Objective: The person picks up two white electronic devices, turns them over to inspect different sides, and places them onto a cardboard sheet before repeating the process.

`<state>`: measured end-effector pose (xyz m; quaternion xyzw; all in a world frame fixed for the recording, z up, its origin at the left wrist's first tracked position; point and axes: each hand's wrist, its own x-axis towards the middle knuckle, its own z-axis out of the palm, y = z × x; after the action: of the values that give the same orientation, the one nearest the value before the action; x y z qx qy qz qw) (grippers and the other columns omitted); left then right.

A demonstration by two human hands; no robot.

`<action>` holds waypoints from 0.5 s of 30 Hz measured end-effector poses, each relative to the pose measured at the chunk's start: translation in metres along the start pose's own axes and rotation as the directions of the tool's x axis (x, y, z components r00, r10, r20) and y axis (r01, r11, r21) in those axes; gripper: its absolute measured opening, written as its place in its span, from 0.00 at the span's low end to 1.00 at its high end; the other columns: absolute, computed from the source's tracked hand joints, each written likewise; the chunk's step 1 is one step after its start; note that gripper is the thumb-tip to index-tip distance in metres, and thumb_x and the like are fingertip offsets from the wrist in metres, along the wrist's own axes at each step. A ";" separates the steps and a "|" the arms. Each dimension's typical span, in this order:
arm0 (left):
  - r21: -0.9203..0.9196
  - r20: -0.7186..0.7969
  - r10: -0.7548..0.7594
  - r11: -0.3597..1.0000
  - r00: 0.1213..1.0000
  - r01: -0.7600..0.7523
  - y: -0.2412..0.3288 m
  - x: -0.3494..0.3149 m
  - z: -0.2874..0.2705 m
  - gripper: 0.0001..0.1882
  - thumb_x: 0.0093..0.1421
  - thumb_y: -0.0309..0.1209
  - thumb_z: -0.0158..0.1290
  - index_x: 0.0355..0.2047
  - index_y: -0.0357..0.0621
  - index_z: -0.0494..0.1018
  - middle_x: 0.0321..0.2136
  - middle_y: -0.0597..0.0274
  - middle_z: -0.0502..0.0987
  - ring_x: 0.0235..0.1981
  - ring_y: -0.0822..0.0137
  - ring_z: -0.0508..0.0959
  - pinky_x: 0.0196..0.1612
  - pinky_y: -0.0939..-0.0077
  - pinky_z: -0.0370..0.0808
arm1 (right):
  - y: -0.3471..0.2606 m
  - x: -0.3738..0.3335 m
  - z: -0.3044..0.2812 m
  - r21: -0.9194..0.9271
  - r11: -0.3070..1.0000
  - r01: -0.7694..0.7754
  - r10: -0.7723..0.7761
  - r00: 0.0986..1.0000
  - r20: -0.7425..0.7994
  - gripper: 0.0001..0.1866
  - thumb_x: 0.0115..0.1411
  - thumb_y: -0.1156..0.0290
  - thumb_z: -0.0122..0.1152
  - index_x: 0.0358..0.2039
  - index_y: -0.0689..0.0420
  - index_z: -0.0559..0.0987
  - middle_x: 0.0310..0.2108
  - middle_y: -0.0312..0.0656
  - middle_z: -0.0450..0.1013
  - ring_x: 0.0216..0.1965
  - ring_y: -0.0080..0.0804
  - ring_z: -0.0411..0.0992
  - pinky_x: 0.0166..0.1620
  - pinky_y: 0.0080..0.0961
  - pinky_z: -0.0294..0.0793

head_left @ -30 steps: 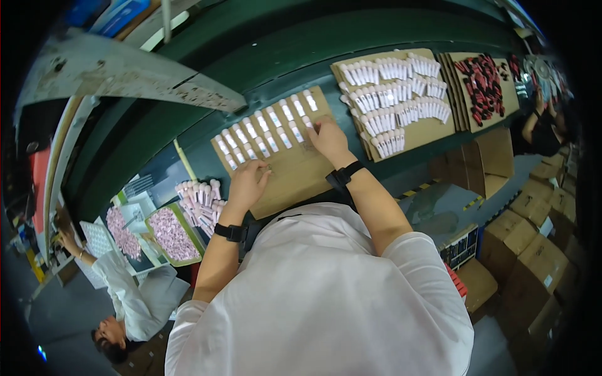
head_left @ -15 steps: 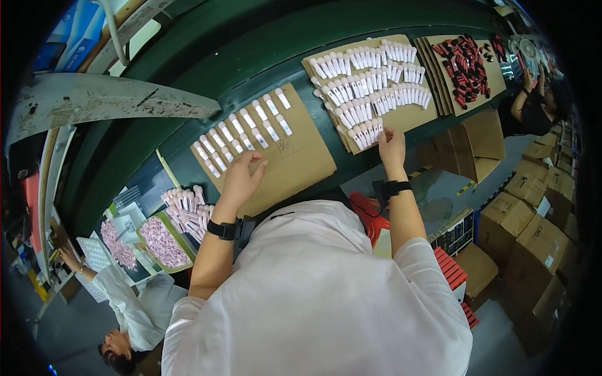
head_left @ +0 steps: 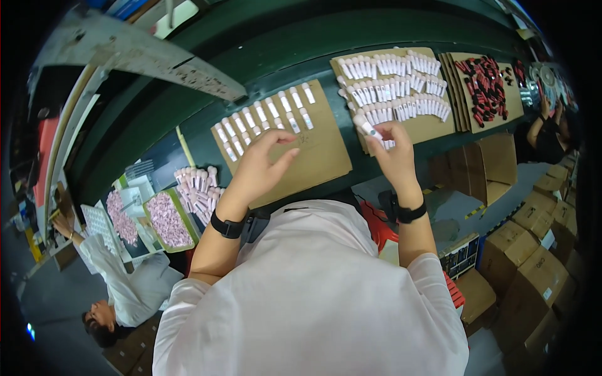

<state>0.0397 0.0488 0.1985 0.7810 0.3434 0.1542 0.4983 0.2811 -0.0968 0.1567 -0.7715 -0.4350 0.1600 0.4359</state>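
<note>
My right hand point(head_left: 397, 158) is closed around a small white tube with a rounded pale pink end point(head_left: 362, 123), tilted at the front left of the right cardboard sheet point(head_left: 431, 123). Several rows of similar tubes point(head_left: 376, 93) lie packed on that sheet. My left hand point(head_left: 262, 170) hovers over the left cardboard sheet point(head_left: 320, 156), thumb and fingers apart with nothing between them. Two slanting rows of the same tubes point(head_left: 271, 108) lie along the far side of this sheet. Part of the near row is hidden behind my left hand.
A loose pile of tubes point(head_left: 199, 188) lies left of the sheet, beside a green-edged tray of small pink pieces point(head_left: 168, 219). Red and black tubes point(head_left: 484, 88) cover cardboard at the far right. Co-workers sit at left point(head_left: 125, 288) and right point(head_left: 555, 135). A metal beam point(head_left: 150, 53) crosses upper left.
My right hand has picked up a tube near the front of the right sheet and tilts it leftward. My left hand has spread its fingers. The whole view has shifted a little.
</note>
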 end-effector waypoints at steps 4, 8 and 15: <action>-0.051 -0.011 0.108 0.993 0.994 -0.108 0.042 -0.015 -0.022 0.12 0.55 0.26 0.58 0.40 0.36 0.74 0.38 0.57 0.77 0.42 0.63 0.76 0.50 0.71 0.69 | -0.087 -0.001 0.011 0.135 0.954 0.267 -0.288 0.943 0.168 0.13 0.48 0.80 0.66 0.35 0.62 0.75 0.31 0.43 0.72 0.32 0.32 0.71 0.37 0.24 0.70; 0.017 -0.053 0.263 0.965 0.963 -0.262 0.051 -0.037 -0.045 0.13 0.52 0.25 0.60 0.39 0.38 0.75 0.36 0.58 0.78 0.41 0.62 0.77 0.54 0.65 0.68 | -0.138 -0.007 0.019 0.300 0.849 0.436 -0.500 0.846 0.186 0.15 0.48 0.81 0.67 0.37 0.62 0.75 0.32 0.44 0.71 0.34 0.33 0.71 0.38 0.25 0.70; 0.040 -0.236 0.470 0.879 0.850 -0.475 0.057 -0.074 -0.073 0.13 0.50 0.25 0.62 0.37 0.40 0.76 0.34 0.61 0.79 0.37 0.60 0.78 0.56 0.56 0.67 | -0.167 -0.025 0.025 0.576 0.770 0.273 -0.464 0.860 0.213 0.19 0.49 0.80 0.67 0.43 0.65 0.75 0.35 0.46 0.73 0.35 0.34 0.71 0.39 0.26 0.68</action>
<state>-0.0340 0.0313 0.2901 0.8122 0.1968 0.3681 0.4076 0.1625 -0.0633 0.2745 -0.4794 -0.5877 0.3147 0.5707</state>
